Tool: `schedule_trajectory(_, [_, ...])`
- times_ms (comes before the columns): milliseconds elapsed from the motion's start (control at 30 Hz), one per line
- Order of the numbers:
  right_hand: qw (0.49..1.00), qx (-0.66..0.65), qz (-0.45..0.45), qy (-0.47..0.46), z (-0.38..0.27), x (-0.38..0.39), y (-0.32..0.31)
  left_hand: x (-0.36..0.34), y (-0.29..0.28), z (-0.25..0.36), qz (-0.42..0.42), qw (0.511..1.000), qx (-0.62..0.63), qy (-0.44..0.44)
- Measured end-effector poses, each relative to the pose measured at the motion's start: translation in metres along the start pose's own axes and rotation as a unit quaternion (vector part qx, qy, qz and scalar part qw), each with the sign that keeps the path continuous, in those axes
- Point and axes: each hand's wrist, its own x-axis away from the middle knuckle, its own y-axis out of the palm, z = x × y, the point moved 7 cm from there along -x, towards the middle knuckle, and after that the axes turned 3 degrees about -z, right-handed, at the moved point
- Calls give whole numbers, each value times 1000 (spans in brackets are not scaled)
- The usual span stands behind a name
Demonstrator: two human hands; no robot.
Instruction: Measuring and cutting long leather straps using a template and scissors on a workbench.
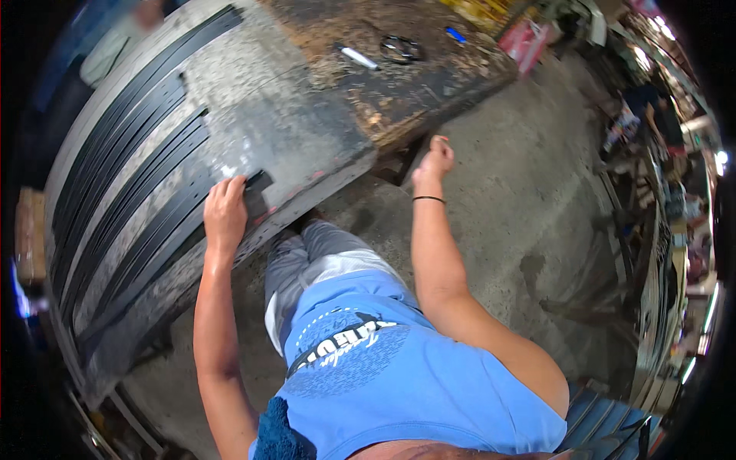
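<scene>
Dark strips [188, 136]: thin, grouped, on the left of the bench [299, 126]. Left hand [225, 207]: at the nearest group's right end; grasp cannot be told. Right hand [435, 161]: beyond the bench's near edge, fingers curled, clenching unclear. Handling: best kept flat, evenly supported.

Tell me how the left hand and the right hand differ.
Place: the left hand is at the dark strips on the table; the right hand is off to the side, seen against the floor.
Wrist: the right hand has a dark band just behind it; the left hand shows none.
Shared: both are bare, without gloves.
</scene>
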Motion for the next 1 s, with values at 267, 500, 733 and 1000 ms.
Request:
schedule_trajectory(267, [988, 103, 23, -114, -84, 5, -10, -3, -8, -19, 41, 999, -16, 15])
schedule_trajectory(500, [930, -57, -349, -102, -108, 111, 94, -2, 14, -12, 24, 1000, 12, 5])
schedule_trajectory(733, [881, -53, -470, -25, -60, 204, 151, -13, 16, 16, 43, 998, -15, 32])
schedule_trajectory(1000, [847, 1, -529, -53, -38, 219, 160, -7, 18, 13, 77, 996, -9, 49])
